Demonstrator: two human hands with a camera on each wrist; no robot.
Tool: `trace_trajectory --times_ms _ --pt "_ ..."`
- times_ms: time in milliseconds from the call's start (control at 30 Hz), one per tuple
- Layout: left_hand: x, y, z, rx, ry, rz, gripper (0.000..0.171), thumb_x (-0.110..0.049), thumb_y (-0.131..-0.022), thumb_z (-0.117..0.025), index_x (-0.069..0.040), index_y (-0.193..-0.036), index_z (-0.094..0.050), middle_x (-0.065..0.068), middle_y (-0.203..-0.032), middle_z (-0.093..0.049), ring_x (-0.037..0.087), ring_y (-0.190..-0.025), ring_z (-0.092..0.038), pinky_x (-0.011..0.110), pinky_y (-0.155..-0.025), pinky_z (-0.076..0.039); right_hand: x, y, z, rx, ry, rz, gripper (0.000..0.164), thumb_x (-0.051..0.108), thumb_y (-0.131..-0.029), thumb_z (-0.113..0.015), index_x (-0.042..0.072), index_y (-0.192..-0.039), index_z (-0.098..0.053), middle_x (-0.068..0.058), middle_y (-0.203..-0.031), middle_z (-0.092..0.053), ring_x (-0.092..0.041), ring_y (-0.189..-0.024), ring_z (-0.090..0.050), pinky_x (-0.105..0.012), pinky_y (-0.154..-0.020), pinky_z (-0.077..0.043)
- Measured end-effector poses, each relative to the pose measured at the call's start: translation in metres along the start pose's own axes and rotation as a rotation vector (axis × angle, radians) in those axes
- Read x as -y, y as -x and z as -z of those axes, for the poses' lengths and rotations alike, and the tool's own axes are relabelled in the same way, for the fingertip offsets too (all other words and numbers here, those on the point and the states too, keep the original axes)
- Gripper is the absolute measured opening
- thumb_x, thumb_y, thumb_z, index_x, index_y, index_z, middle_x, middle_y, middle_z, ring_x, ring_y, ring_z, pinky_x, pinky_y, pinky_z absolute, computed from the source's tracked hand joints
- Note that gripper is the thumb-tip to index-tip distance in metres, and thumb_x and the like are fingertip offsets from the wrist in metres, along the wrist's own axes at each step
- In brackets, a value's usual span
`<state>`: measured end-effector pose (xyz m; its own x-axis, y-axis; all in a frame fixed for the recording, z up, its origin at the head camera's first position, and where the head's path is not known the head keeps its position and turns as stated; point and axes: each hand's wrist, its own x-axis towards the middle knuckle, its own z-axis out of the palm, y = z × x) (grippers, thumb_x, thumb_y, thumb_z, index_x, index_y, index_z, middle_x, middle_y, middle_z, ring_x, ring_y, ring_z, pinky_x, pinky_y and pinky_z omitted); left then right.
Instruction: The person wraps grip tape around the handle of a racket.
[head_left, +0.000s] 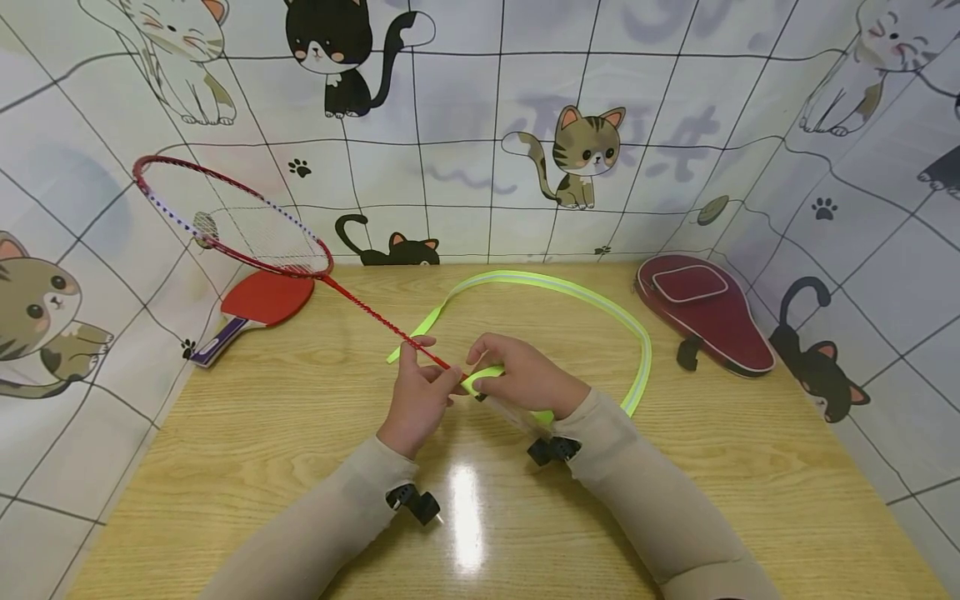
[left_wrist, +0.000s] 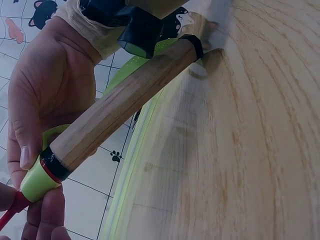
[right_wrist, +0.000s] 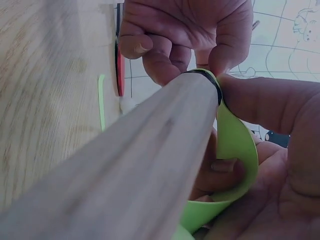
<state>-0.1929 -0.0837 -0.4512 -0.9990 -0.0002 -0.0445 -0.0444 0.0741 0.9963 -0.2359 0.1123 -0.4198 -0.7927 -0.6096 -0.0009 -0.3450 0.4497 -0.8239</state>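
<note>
Head view: hands [head_left: 416, 404] [head_left: 538, 377] grip racket [head_left: 367, 310] and tape [head_left: 644, 354]; wall lettering [head_left: 686, 137] illegible.

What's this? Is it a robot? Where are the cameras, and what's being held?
No robot, just a person using bare hands! The wide picture comes from a camera on the person's head, looking forward and down. The two close pictures come from small cameras, one on each wrist. The left hand holds a red racket. The right hand pinches a yellow-green strip near the top of the wooden handle. A red bat and a dark red case lie on the table.
</note>
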Motion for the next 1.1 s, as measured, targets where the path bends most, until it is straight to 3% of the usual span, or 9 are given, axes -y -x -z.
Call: trace_trajectory --times_ms 167,367,633,933,1100 --pt "0.0005 0.0000 -0.0004 0.002 -0.005 -0.005 0.055 -0.014 -0.103 -0.065 -0.015 -0.146 -0.030 0.013 -0.093 -0.076 0.021 -0.081 -0.077 0.034 -0.073 -0.052 -0.0002 0.0007 0.0004 0.013 -0.024 0.003 0.021 0.004 -0.097 -0.072 0.012 -0.115 -0.062 -0.008 -0.125 -0.069 -0.026 -0.116 -0.068 -0.034 -0.084 -0.057" --pt "0.0000 0.0002 -0.0004 -0.008 -0.009 0.004 0.056 -0.013 -0.102 -0.066 -0.017 -0.145 -0.030 0.015 -0.095 -0.077 0.023 -0.082 -0.077 0.034 -0.075 -0.054 0.0016 0.0019 0.0006 0.003 -0.004 0.006 0.022 0.002 -0.096 -0.072 0.008 -0.115 -0.062 -0.010 -0.125 -0.069 -0.028 -0.119 -0.068 -0.042 -0.093 -0.055" --pt "-0.0025 0.0020 -0.0019 -0.033 0.007 0.020 0.059 -0.010 -0.099 -0.067 -0.018 -0.144 -0.031 0.017 -0.097 -0.077 0.028 -0.086 -0.077 0.034 -0.075 -0.057 0.0070 0.0029 -0.0025 -0.049 -0.004 0.030 0.022 0.002 -0.089 -0.077 0.011 -0.101 -0.060 -0.004 -0.105 -0.068 -0.023 -0.110 -0.065 -0.048 -0.099 -0.052" --pt "0.0002 0.0009 -0.0029 -0.029 0.021 0.010 0.061 -0.010 -0.098 -0.068 -0.019 -0.145 -0.030 0.016 -0.096 -0.075 0.020 -0.082 -0.074 0.034 -0.075 -0.055 0.0076 0.0037 -0.0044 -0.052 0.012 0.058 0.025 0.003 -0.088 -0.079 0.012 -0.099 -0.058 -0.008 -0.105 -0.067 -0.024 -0.108 -0.064 -0.047 -0.098 -0.051" --pt "0.0016 0.0002 -0.0029 -0.011 0.045 -0.013 0.062 -0.006 -0.098 -0.066 -0.017 -0.147 -0.028 0.017 -0.099 -0.075 0.020 -0.087 -0.071 0.035 -0.077 -0.056 0.0071 0.0035 -0.0032 -0.061 0.023 0.073 0.026 0.005 -0.087 -0.080 0.013 -0.099 -0.058 -0.004 -0.104 -0.067 -0.021 -0.107 -0.064 -0.045 -0.096 -0.052"
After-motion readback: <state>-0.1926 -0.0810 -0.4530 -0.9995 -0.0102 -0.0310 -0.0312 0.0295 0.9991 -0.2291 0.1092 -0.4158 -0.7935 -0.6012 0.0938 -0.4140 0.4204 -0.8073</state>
